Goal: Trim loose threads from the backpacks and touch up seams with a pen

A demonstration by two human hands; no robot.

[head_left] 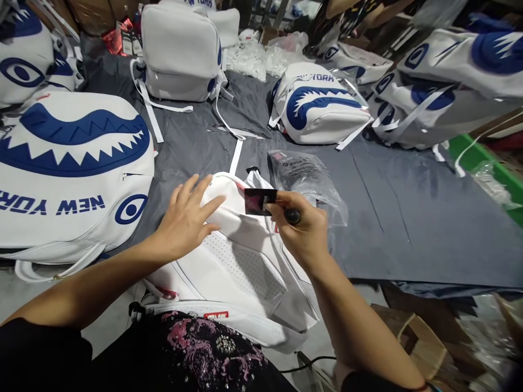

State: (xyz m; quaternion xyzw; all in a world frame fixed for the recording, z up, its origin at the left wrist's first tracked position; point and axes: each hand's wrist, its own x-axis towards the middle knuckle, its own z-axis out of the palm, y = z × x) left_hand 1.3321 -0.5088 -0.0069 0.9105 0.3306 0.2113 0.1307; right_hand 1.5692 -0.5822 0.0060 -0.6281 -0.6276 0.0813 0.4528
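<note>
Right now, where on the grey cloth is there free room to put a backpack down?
The widest bare patch of grey cloth lies right of the plastic bag, below the shark backpack. A smaller patch lies between the plain white backpack and the left hand. The far edge and left side are crowded.

Bare grey sheet (408, 218) rightward, backpacks (73, 174) left

Tag (260, 201) print too blurred; right hand (303, 228) hides black tool (292, 216) body.

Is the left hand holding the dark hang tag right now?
No, the left hand lies flat and open on the white backpack, while the right hand pinches the dark hang tag.
</note>
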